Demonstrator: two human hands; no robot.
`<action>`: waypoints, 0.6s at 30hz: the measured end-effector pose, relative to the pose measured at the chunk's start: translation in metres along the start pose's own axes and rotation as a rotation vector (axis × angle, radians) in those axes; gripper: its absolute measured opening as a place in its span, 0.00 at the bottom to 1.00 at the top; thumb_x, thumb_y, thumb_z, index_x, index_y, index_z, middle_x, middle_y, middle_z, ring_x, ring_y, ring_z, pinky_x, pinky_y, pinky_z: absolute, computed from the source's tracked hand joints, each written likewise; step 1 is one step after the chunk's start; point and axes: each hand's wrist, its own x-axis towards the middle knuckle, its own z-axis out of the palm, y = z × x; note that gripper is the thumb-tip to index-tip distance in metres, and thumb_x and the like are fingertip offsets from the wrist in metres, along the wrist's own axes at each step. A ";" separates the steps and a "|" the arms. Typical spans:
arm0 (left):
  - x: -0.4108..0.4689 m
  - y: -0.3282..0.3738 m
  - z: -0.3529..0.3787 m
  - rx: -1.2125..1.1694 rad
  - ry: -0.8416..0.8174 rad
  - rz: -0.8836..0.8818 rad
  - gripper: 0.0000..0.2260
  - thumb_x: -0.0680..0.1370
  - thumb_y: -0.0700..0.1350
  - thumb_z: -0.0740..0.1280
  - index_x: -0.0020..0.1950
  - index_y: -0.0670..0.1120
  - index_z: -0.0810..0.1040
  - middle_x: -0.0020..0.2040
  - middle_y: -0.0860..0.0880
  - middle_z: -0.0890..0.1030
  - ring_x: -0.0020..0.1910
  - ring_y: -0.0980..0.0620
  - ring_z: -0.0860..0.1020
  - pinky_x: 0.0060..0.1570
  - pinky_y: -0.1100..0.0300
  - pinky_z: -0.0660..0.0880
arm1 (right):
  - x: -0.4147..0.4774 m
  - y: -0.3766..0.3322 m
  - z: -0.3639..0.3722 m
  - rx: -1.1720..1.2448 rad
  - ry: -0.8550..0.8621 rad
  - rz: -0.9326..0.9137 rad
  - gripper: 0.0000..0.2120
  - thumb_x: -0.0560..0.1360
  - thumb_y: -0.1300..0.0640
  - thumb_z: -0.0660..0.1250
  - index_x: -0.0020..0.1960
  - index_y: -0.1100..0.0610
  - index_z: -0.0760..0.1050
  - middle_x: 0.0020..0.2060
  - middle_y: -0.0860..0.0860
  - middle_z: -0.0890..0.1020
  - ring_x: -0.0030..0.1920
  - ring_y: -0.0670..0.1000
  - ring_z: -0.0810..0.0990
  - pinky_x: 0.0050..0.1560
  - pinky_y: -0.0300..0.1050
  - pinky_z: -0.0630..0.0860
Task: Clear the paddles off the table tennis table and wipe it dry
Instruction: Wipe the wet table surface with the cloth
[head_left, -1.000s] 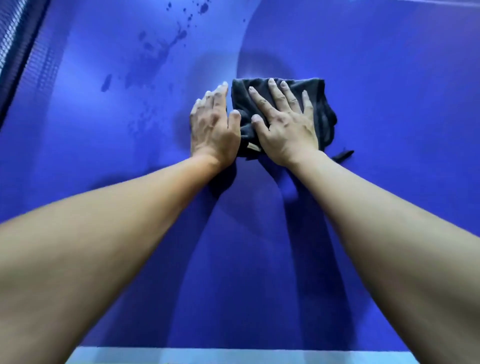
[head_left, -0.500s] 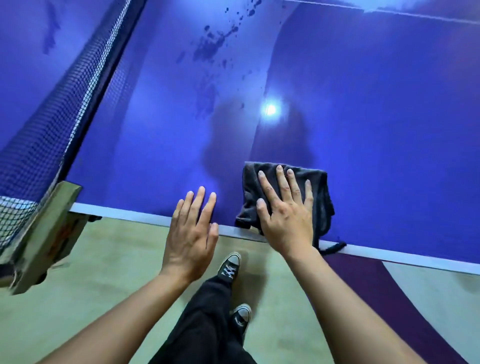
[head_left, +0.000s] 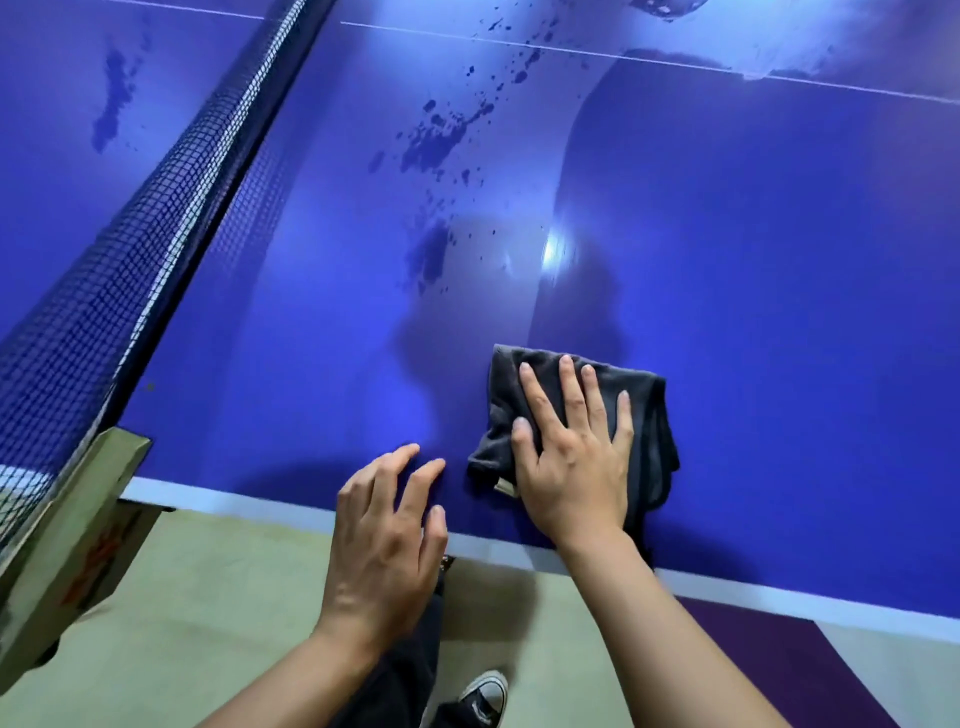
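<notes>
Off at the far left, the dark net (head_left: 130, 249), running diagonally up and away, fixed at its near end to a worn greenish post (head_left: 78, 525) jutting past the edge of the desk (head_left: 779, 312). Beyond the net, on the other half, a dark wet smear (head_left: 111, 98). Over onto the near half now: a scatter of wet splashes (head_left: 436, 140) well up the blue surface, thinning to drops lower down, well apart from both hands. Down by the white edge line (head_left: 234, 499), the left hand (head_left: 384, 545), holding nothing, fingers (head_left: 421, 483) loosely curled and a little apart, tips over the blue just inside the line; touching or hovering, cannot tell. Below it, a black trouser leg (head_left: 410, 675) and a black-and-white sneaker (head_left: 483, 693) on the pale floor (head_left: 208, 623). Just beside that hand to the right, the dark grey cloth (head_left: 649, 431), bunched in a rough fold, lying on the desk close to the near edge. On top of it, the right hand (head_left: 571, 467), palm down, fingers (head_left: 571, 395) straight and spread wide, pressing the cloth onto the surface, dark fabric showing on the left, above and on the right. Above the cloth, a bright glare (head_left: 556, 249) on glossy blue.
</notes>
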 end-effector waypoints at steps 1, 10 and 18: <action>0.009 -0.003 -0.001 -0.008 0.012 0.013 0.19 0.80 0.49 0.58 0.67 0.46 0.78 0.69 0.44 0.74 0.65 0.40 0.73 0.67 0.47 0.66 | 0.016 -0.001 0.002 -0.003 -0.003 -0.001 0.27 0.82 0.41 0.53 0.81 0.38 0.59 0.82 0.50 0.59 0.82 0.51 0.53 0.80 0.63 0.45; 0.214 -0.053 0.003 0.033 0.044 0.034 0.23 0.81 0.50 0.56 0.72 0.42 0.74 0.73 0.39 0.72 0.71 0.35 0.70 0.70 0.42 0.65 | 0.185 -0.002 0.016 -0.044 -0.024 0.048 0.27 0.82 0.40 0.48 0.81 0.36 0.57 0.82 0.48 0.57 0.83 0.48 0.49 0.80 0.61 0.42; 0.409 -0.097 0.002 0.128 0.038 0.020 0.27 0.80 0.53 0.53 0.77 0.43 0.68 0.77 0.37 0.66 0.76 0.34 0.63 0.75 0.39 0.59 | 0.409 0.019 0.024 -0.095 -0.067 0.100 0.26 0.83 0.40 0.47 0.81 0.34 0.51 0.83 0.47 0.53 0.82 0.47 0.46 0.80 0.59 0.39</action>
